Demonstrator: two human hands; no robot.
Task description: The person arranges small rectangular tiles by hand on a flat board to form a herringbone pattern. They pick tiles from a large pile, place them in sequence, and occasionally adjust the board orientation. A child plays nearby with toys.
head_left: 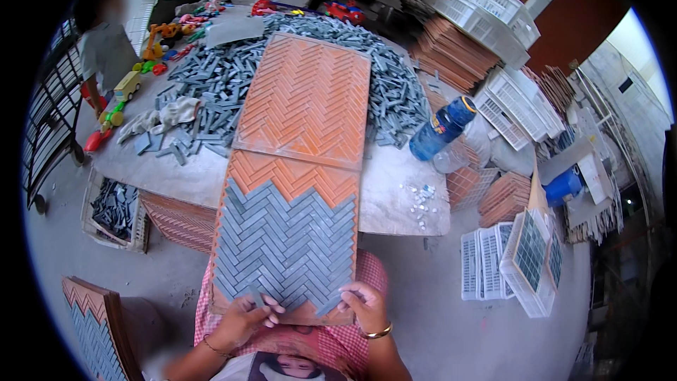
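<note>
An orange herringbone mould tray (218,268) rests on my lap and against the table edge. Slim grey tile strips (285,247) fill its grooves in a zigzag pattern, leaving orange at the top and along the near edge. At the tray's near left, my left hand (248,317) has its fingers drawn together around a small grey strip (257,296). My right hand (364,306) pinches the end of a slanting grey strip (328,305) at the near right corner. A second orange mould tray (305,95), its grooves bare, overlaps the far end of the first.
Loose grey strips (211,92) are heaped across the table (402,201). A blue bottle (443,128) stands at right. White gloves (161,117) and toys (127,87) lie at left, near a person (106,49). White crates (486,261) and stacked moulds (92,324) stand on the floor.
</note>
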